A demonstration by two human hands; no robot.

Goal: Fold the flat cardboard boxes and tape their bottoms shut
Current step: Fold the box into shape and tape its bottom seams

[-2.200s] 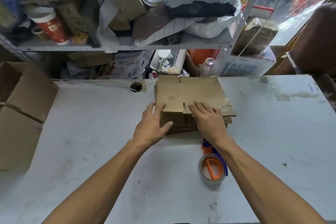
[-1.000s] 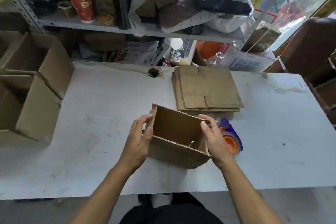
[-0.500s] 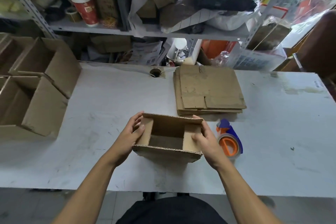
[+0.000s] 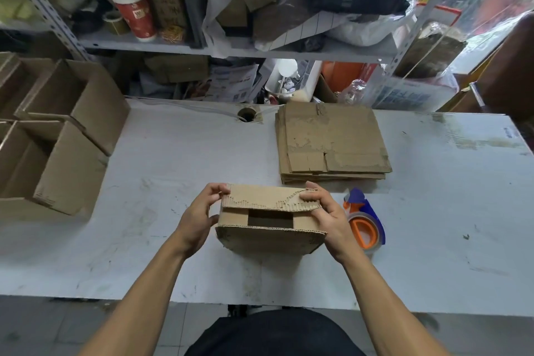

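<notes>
A small brown cardboard box (image 4: 268,237) stands on the white table (image 4: 173,170) in front of me. Both short side flaps are folded in and the far long flap (image 4: 260,196) is bent toward me over them; a dark gap still shows between the flaps. My left hand (image 4: 199,215) grips the box's left end, fingers curled on the far flap's corner. My right hand (image 4: 326,211) grips the right end, fingers over the flap's other corner. A stack of flat cardboard boxes (image 4: 332,141) lies behind. An orange and blue tape dispenser (image 4: 365,225) sits right of my right hand.
Two folded open boxes (image 4: 57,136) stand at the table's left edge. A cluttered metal shelf (image 4: 231,49) rises behind the table, holding bags, cardboard and a red cup (image 4: 135,14). A cable hole (image 4: 247,115) is in the table near the back. The table's near edge is close to my body.
I lifted one flat box off the stack, opened it into a tube and set it down. The side flaps went in and the far flap has come down over them.
</notes>
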